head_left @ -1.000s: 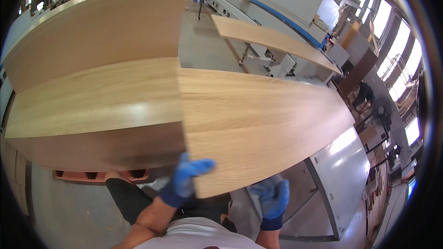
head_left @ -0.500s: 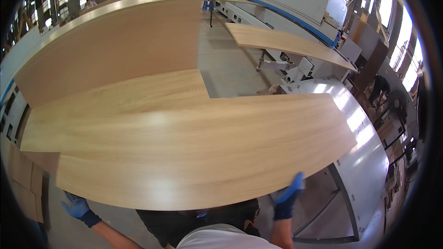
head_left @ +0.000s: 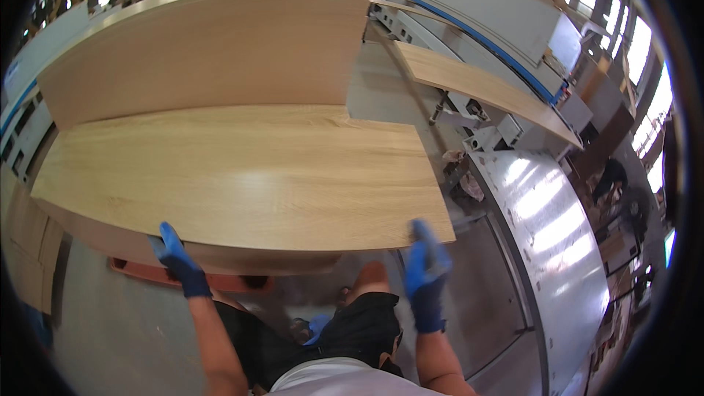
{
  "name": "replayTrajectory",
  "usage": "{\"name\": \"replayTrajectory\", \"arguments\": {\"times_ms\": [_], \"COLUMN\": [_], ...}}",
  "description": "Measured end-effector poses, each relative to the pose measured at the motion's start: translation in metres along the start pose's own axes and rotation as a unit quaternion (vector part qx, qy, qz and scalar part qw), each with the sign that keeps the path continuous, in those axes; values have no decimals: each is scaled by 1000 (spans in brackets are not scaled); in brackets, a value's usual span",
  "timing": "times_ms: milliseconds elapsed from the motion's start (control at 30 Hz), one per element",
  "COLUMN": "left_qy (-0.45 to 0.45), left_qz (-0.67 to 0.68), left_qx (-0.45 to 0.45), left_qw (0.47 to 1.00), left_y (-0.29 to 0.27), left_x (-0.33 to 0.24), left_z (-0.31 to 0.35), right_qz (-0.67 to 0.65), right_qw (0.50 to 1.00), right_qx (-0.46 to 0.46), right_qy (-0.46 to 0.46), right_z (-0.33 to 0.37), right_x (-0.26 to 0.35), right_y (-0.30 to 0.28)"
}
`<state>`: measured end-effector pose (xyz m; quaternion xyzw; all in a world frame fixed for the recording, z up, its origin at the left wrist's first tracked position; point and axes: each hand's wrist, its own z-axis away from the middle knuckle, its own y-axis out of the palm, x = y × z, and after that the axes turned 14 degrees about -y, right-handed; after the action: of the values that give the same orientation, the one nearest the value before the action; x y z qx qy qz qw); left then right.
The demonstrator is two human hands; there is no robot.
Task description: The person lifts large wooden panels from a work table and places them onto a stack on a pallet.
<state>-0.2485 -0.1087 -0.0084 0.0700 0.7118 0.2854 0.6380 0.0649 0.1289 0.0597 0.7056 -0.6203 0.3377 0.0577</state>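
Observation:
A large light wood-grain panel (head_left: 242,183) lies in front of me on a stack of panels (head_left: 220,255), its right end jutting past the stack. At the panel's near edge, left of the middle, my blue-gloved left hand (head_left: 178,258) grips it with a digit over the top; the other fingers are partly hidden. Close to the near right corner is my right hand (head_left: 427,271), also gloved in blue. Motion smears its fingers, so their hold on the edge is unclear.
Behind the panel stands a tall panel stack (head_left: 213,51). To the right are a shiny metal table (head_left: 554,227) and a long machine (head_left: 484,7), with another wood-grain board (head_left: 484,88) alongside it. A red-orange base (head_left: 139,271) shows below the near stack.
The wood-grain panel has shifted left and away from me, off the metal table and more squarely over the stack. Both hands have moved forward with it, and my view has shifted.

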Motion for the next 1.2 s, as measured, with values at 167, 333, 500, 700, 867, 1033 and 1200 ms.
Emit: {"name": "replayTrajectory", "arguments": {"times_ms": [167, 333, 500, 700, 867, 1033, 1200], "left_qy": [158, 122, 117, 140, 400, 160, 129], "left_qz": [-246, -363, -405, -447, -613, -418, -481], "left_qx": [-154, -231, -254, -293, -159, -64, -40], "left_qw": [944, 895, 870, 834, 663, 892, 866], "left_y": [4, -17, -38, -55, -137, -89, -87], "left_x": [10, 19, 11, 15, 41, 55, 24], "left_z": [-65, -125, -169, -207, -323, -209, -155], "right_qz": [-20, -247, -167, -119, -12, 160, 45], "right_qw": [968, 888, 912, 949, 964, 953, 987], "right_qx": [140, 147, 231, 246, 216, 136, 140], "right_qy": [206, 360, 296, 157, -153, -218, 64], "right_z": [-57, -68, -69, -65, -64, -34, -29], "right_x": [-104, -101, -107, -101, -110, -124, -79], "right_y": [-30, 38, 67, 93, 99, 134, 139]}}
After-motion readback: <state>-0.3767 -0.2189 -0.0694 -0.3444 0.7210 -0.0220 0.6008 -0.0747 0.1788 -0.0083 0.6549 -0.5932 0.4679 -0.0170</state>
